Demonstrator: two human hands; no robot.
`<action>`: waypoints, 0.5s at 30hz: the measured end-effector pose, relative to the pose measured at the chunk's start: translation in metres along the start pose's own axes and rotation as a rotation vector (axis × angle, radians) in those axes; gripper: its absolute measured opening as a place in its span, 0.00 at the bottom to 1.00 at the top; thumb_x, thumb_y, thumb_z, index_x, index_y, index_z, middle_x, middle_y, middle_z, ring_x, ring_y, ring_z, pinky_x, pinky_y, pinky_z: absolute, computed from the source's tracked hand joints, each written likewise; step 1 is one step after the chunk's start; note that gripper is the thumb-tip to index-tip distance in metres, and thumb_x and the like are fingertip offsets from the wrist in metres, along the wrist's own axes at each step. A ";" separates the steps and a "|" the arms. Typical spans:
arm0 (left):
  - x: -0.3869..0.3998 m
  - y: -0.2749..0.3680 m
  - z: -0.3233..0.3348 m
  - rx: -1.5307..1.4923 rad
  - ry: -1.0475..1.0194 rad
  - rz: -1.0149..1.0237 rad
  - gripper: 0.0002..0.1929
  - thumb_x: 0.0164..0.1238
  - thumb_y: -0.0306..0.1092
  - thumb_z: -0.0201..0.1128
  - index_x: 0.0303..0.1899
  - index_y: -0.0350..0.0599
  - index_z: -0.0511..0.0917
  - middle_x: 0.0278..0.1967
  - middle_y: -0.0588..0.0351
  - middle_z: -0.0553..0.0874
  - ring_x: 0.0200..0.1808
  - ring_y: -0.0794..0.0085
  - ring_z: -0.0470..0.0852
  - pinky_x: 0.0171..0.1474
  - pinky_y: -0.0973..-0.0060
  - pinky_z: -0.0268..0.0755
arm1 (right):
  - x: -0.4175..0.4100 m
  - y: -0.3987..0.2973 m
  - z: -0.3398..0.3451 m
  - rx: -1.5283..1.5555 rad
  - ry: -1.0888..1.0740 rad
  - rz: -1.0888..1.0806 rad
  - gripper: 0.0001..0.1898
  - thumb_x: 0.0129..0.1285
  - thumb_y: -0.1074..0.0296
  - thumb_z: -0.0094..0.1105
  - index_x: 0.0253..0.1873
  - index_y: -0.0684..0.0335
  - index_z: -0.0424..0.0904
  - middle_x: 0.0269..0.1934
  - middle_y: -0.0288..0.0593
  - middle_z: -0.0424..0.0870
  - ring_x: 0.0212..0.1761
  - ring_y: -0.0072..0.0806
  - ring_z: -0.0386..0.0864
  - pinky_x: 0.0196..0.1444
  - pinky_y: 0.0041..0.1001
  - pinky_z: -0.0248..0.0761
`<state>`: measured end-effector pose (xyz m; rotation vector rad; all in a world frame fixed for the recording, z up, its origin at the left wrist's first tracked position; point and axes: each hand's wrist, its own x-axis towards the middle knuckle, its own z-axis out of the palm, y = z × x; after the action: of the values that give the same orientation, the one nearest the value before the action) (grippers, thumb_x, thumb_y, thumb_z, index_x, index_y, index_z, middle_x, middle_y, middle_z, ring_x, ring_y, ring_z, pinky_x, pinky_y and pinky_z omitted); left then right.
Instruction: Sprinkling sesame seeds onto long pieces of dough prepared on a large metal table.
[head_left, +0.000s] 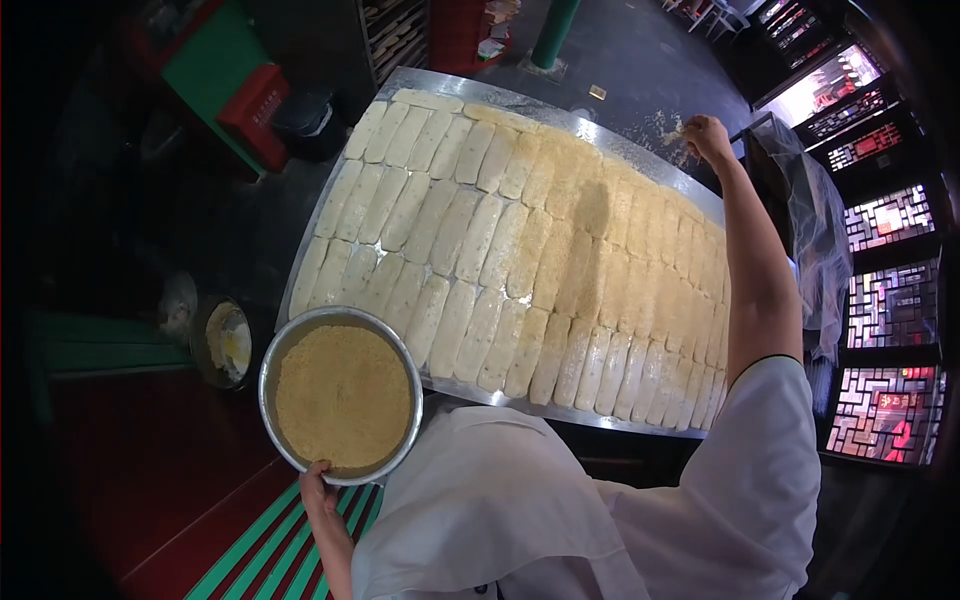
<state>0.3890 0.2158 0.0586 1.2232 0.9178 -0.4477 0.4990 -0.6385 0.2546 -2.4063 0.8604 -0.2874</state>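
Note:
My left hand (321, 495) grips the near rim of a round metal bowl (265, 401), thumb over the edge. Fine golden grains (345, 397), possibly sesame seeds, fill much of the bowl. My right arm stretches over the far right of a metal table (480, 84). At its end, my right hand (705, 140) is curled, and golden grains scatter through the air beside its fingers. Rows of long pale dough strips (442, 217) lie close together on the table. Those on the right are thickly coated with grains; those on the left look mostly bare.
A second bowl (229, 343) with grains stands at lower left. Beyond the table's left end are a black bin (306, 124), a red box (255, 109) and a tray rack (394, 37). A green pillar (555, 34) rises behind. Plastic sheeting (806, 202) hangs at right.

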 end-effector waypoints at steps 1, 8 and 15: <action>-0.008 0.002 0.008 -0.017 0.005 -0.019 0.25 0.50 0.19 0.54 0.55 0.32 0.69 0.49 0.45 0.79 0.50 0.55 0.79 0.49 0.57 0.76 | 0.002 0.016 -0.002 -0.005 0.118 0.024 0.03 0.56 0.76 0.55 0.30 0.67 0.77 0.18 0.39 0.76 0.15 0.22 0.72 0.19 0.23 0.68; -0.015 0.001 0.009 -0.018 0.023 0.024 0.25 0.49 0.20 0.55 0.54 0.30 0.69 0.47 0.46 0.79 0.46 0.54 0.80 0.47 0.58 0.77 | 0.003 -0.059 0.045 0.191 -0.344 -0.066 0.04 0.62 0.72 0.58 0.36 0.67 0.78 0.25 0.38 0.79 0.25 0.22 0.78 0.26 0.22 0.72; -0.015 -0.002 0.013 0.060 0.039 0.068 0.22 0.49 0.22 0.56 0.51 0.31 0.71 0.38 0.50 0.80 0.35 0.62 0.82 0.36 0.67 0.77 | 0.000 -0.135 0.064 0.268 -0.310 -0.223 0.06 0.65 0.73 0.55 0.40 0.70 0.77 0.32 0.42 0.81 0.33 0.26 0.82 0.37 0.25 0.79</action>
<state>0.3833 0.2007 0.0706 1.3180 0.8988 -0.4005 0.5927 -0.5245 0.2794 -2.2163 0.3886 -0.0998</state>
